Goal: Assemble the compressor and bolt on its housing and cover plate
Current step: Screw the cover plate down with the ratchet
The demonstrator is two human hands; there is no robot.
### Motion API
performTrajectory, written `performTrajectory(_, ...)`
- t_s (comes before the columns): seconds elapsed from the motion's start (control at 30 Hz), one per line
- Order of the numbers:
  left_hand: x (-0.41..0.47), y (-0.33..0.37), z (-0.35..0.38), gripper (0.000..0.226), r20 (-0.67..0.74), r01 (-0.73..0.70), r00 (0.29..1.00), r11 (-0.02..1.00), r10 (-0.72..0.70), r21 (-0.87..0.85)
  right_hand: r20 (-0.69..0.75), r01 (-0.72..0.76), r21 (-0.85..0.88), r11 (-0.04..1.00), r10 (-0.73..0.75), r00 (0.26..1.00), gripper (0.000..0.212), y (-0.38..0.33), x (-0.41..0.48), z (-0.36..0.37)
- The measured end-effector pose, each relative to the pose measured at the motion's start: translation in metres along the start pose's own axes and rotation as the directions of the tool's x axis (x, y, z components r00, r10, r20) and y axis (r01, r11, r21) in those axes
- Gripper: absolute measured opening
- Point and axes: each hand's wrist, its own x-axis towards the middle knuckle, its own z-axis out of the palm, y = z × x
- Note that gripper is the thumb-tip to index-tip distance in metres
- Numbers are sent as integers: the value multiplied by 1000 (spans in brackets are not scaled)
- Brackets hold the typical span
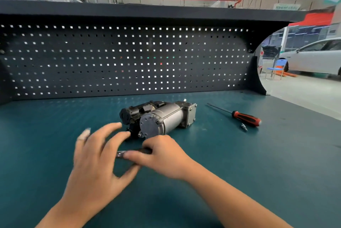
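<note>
The grey and black compressor (162, 117) lies on its side in the middle of the green bench mat, its round end cap toward me. My right hand (162, 155) is just in front of it, fingers closed on a small dark metal tool (129, 153) that points left; motion blur hides what kind it is. My left hand (96, 155) hovers to the left of the compressor with its fingers spread, and its thumb lies under the tool's tip. Whether it touches the tool I cannot tell.
A red and black screwdriver (239, 115) lies to the right of the compressor, with a small bolt (244, 127) beside its handle. A dark pegboard (121, 59) closes the back of the bench. The bench's right edge (304, 106) borders the open workshop floor.
</note>
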Motion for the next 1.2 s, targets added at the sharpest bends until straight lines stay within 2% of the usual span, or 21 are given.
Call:
performTrajectory(0.07,-1,6,-1,45,-191,-25,982,995,7,-93,-127,-29,250,968,63,990,53,2,3,-11)
performTrajectory(0.1,-3,9,-1,43,-234,-46,972,991,15,-128,-171,-52,401,915,130,977,51,3,4,-19)
performTrajectory(0.17,-7,14,2,42,-229,-65,973,982,23,-178,-190,-83,719,690,310,932,48,9,9,-36)
performTrajectory(0.23,-9,15,6,44,-161,-39,987,971,1,-236,-167,-67,902,426,488,857,51,24,13,-55)
performTrajectory(0.33,-6,15,4,46,-89,40,993,935,-76,-353,-41,-57,991,117,698,715,46,61,9,-82)
performTrajectory(0.43,-5,19,4,45,-21,90,994,918,-106,-387,169,0,975,-224,736,656,45,104,-7,-97)
performTrajectory(0.47,-4,20,5,42,9,103,994,915,-108,-391,208,26,956,-293,734,646,49,115,-13,-97)
performTrajectory(0.53,-5,19,7,38,57,136,991,906,-123,-401,257,48,933,-357,754,604,61,133,-19,-91)
performTrajectory(0.57,-6,18,8,39,75,144,989,903,-124,-406,270,49,929,-366,764,585,62,139,-19,-88)
performTrajectory(0.67,-10,14,7,39,118,177,983,889,-140,-423,276,48,932,-358,792,545,46,144,-14,-83)
performTrajectory(0.83,-10,13,4,36,166,289,957,820,-237,-494,284,88,923,-376,815,505,42,152,-15,-83)
performTrajectory(0.9,-10,13,2,31,166,314,949,811,-267,-493,273,62,937,-345,830,487,41,154,-15,-83)
performTrajectory(0.97,-10,14,1,29,165,316,949,819,-269,-479,244,-73,969,-237,858,451,36,155,-15,-84)
performTrajectory(1.07,-10,14,2,25,178,278,959,856,-221,-437,81,-411,908,77,932,353,26,156,-14,-85)
performTrajectory(1.13,-9,11,5,23,204,256,961,888,-189,-382,-66,-607,747,270,939,337,22,158,-13,-85)
performTrajectory(1.2,-5,10,10,30,220,228,961,927,-166,-298,-143,-769,498,400,913,382,25,158,-16,-87)
